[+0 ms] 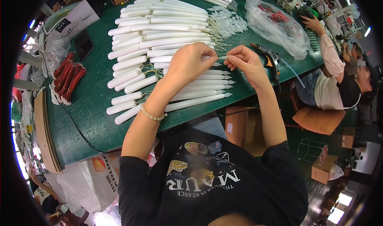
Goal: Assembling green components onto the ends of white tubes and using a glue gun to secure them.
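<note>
Over a pile of white candle-shaped tubes [167, 26], my left hand [191, 61] is closed, with part of a white candle tube [204, 58] showing under its fingers. Close to its right, my right hand [246, 63] pinches a small whitish flame-shaped tip [224, 57]; the fingers partly cover it. The two hands nearly meet, fingertips facing each other. Below them lie several candle tubes with pointed clear tips [228, 82] fitted at their right ends. Loose translucent flame tips [229, 22] are heaped beyond my hands, beside thin wires from the tubes.
A black and orange hand tool [268, 58] lies right of my right hand. Red wire bundles [68, 80] rest at the left on the green table [85, 118]. A plastic bag with red pieces [275, 20] is at the far right. Another person [331, 82] sits at the right.
</note>
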Demonstrator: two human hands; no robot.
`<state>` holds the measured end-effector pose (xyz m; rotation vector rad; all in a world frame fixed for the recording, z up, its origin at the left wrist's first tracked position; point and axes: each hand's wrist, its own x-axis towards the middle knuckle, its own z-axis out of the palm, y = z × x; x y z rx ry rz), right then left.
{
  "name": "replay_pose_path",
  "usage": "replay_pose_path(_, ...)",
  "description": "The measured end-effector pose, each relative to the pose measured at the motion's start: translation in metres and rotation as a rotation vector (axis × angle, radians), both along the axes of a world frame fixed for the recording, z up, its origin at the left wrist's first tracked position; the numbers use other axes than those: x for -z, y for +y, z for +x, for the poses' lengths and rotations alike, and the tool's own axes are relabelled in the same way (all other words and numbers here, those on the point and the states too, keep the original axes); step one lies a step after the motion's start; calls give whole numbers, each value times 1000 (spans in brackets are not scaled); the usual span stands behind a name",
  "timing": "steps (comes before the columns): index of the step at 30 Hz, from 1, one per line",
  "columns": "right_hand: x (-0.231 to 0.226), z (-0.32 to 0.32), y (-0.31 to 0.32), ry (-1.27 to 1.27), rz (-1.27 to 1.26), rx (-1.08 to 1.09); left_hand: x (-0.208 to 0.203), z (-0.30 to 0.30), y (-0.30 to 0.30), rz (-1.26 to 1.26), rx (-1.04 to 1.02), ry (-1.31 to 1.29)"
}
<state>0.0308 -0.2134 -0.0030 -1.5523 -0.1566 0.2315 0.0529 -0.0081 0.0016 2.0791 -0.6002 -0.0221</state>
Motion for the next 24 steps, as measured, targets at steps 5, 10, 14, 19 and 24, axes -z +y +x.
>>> replay_pose_path(5, 2, 0, 1, -16, -3, 1, 2, 1, 0, -13, 1, -15)
replay_pose_path(10, -1, -1, 0, 6, -23, -12, 4, 1, -1, -46, 24, -14)
replay_pose_path(14, 1, 0, 1, 30, -11, -41, 0, -2, -1, -13, 40, -59)
replay_pose_path(19, -1, 1, 5, 32, -32, -34, 1, -1, 0, -34, 49, -55)
replay_pose_path(24, 0, 2, 8, 35, -34, -14, 4, 2, -1, -38, 27, -39)
